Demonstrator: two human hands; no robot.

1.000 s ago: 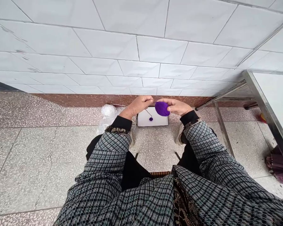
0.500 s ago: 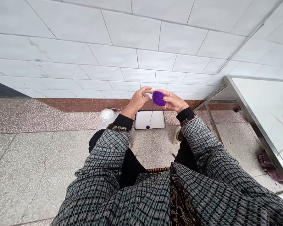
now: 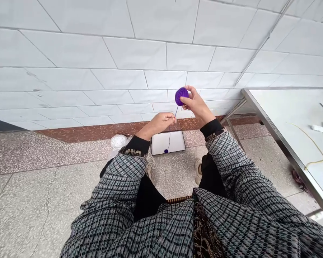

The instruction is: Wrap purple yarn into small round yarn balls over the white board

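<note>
A purple ball of yarn [image 3: 181, 96] is gripped at its right side by the fingers of my right hand [image 3: 196, 103], in front of the tiled wall. Lower and to the left, my left hand [image 3: 163, 122] pinches the purple yarn strand [image 3: 176, 110] that runs down from the ball. Below my left hand the strand drops into a shallow white box [image 3: 174, 142] with a dark rim on the floor. A small dark purple ball of yarn [image 3: 166, 151] lies at the front edge of that box.
A white ball of yarn [image 3: 119, 141] sits on the floor left of the box, with loose white strands [image 3: 152, 162] near my left shoe. At the right stands a metal-edged table [image 3: 282, 138] bearing a yellow cord [image 3: 321, 151]. The tiled wall [image 3: 140, 53] is straight ahead.
My right hand has lifted the ball of yarn, and its visible side has turned. My left hand has gone from loose fingers beside the ball to pinching the strand below it. The view has shifted.
</note>
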